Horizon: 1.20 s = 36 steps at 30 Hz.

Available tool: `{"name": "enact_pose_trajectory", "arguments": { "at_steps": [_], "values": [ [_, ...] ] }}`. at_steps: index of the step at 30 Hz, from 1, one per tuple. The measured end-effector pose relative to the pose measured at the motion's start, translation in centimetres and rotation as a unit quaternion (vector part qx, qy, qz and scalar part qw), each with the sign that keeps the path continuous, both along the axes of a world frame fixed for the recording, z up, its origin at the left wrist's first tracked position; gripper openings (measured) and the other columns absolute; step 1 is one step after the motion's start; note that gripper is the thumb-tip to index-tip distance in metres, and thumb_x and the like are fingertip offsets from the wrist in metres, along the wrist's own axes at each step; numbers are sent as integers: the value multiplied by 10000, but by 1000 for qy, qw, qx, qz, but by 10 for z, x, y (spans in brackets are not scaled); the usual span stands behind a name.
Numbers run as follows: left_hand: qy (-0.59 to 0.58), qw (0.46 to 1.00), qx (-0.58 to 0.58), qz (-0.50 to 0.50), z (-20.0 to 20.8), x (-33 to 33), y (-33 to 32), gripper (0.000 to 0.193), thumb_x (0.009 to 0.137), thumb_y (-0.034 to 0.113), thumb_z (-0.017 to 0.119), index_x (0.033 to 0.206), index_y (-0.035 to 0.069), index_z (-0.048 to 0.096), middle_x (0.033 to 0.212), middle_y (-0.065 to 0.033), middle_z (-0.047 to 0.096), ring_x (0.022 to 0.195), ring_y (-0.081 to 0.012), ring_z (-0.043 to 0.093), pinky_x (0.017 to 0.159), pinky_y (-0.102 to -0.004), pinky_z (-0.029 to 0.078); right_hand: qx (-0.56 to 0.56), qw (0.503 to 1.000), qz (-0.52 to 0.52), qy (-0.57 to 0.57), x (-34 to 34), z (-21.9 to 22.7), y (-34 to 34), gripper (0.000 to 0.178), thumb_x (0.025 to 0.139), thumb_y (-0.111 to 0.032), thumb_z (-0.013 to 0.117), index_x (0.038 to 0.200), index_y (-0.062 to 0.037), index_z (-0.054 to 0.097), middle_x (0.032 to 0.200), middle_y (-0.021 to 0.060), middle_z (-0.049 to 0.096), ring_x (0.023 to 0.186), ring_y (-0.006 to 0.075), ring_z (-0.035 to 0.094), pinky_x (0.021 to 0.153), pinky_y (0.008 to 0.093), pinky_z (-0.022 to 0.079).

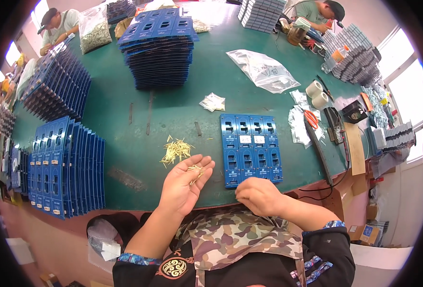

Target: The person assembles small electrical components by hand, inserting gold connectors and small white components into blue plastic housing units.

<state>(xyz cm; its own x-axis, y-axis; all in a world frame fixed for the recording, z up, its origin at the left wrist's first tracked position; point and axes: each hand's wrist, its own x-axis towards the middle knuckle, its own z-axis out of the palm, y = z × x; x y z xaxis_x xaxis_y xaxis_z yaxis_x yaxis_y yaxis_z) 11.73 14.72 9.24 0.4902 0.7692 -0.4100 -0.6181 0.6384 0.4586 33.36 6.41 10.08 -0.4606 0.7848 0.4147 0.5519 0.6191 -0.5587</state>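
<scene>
My left hand [186,183] is turned palm up and cupped, with several thin gold pins [196,174] lying in it. Just beyond its fingertips, a loose heap of the same gold pins [177,150] rests on the green table. To the right lies a blue circuit board panel [251,149], flat, with rows of dark cutouts and two white labels. At the panel's near edge is my right hand [259,195], its fingers bent and pinched together. Whatever those fingertips may hold is too small to make out.
Stacked blue panels stand at the far middle [159,52] and along the left [63,167]. A clear plastic bag [264,69] lies beyond the panel. Tape rolls [314,89], orange-handled scissors [311,118] and a black bar-shaped tool [319,150] are at right. Two people work across the table.
</scene>
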Motion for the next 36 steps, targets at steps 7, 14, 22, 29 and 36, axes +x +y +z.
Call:
{"name": "enact_pose_trajectory", "arguments": {
  "at_steps": [7, 14, 22, 29, 36],
  "values": [
    [58, 996, 0, -63, 0, 6, 3, 226, 946, 34, 483, 1153, -51, 510, 1124, -193, 600, 1008, -264, 635, 818, -280, 574, 135, 990, -43, -27, 18, -7, -1, 211, 667, -30, 705, 848, -39, 599, 934, 93, 607, 839, 259, 622, 695, 354, 517],
    [85, 991, 12, -104, -7, 8, 13, 199, 951, 75, 506, 1116, -28, 546, 1022, -178, 646, 914, -253, 669, 769, -278, 579, 115, 984, -45, -128, 26, -8, 14, 144, 730, -122, 624, 858, -57, 607, 986, 84, 604, 938, 252, 598, 797, 359, 490],
    [95, 992, -8, -85, 2, 17, 21, 209, 946, 85, 521, 1120, -28, 542, 1056, -185, 641, 932, -272, 665, 788, -311, 578, 110, 980, -97, -138, 33, -12, 39, 151, 741, -105, 579, 882, -50, 586, 971, 81, 591, 928, 243, 591, 781, 354, 470],
    [86, 987, 23, -132, -8, 16, 24, 192, 946, 130, 547, 1075, -11, 566, 1009, -164, 659, 876, -230, 679, 749, -292, 581, 116, 973, -153, -131, 25, -12, 56, 123, 755, -91, 616, 865, -46, 586, 950, 78, 591, 900, 245, 591, 773, 353, 473],
    [140, 977, 43, -155, -1, 20, 26, 249, 960, 174, 534, 1103, -29, 531, 1021, -174, 637, 892, -235, 658, 778, -312, 567, 33, 977, -209, 21, 24, -6, 56, 86, 785, -37, 657, 827, -25, 582, 862, 100, 595, 798, 277, 597, 682, 358, 491]
  ]
}}
